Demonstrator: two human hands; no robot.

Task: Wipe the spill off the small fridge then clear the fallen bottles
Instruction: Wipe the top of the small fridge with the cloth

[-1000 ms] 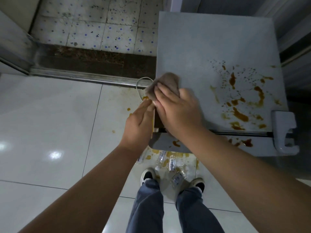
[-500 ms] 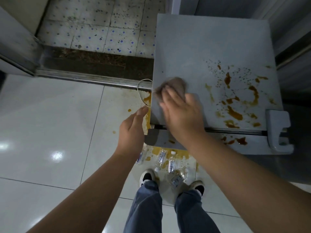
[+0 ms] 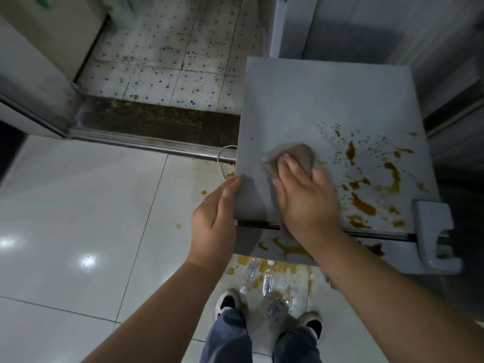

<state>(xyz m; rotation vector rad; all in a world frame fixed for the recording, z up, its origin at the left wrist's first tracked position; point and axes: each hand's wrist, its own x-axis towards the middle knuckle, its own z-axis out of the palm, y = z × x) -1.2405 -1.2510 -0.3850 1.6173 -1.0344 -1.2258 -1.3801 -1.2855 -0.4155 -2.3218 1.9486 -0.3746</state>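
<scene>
Flat and straight, the fingers (image 3: 288,166) of my right hand (image 3: 306,197) press the brown cloth (image 3: 296,155) onto the small fridge (image 3: 327,100) top, just left of the orange spill (image 3: 364,205), so I can sweep across it. My left hand (image 3: 212,221) lies open against the fridge's left edge, I judge to steady it. Down on the floor (image 3: 78,205), the fallen bottles (image 3: 267,281) lie between my shoes, untouched.

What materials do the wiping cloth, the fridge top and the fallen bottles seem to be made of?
Wiping cloth: soft brownish fabric, matte; it creases under the right hand.
Fridge top: smooth pale grey surface, probably painted metal or plastic; the spill beads on it.
Fallen bottles: clear plastic, likely; transparent with labels.
</scene>
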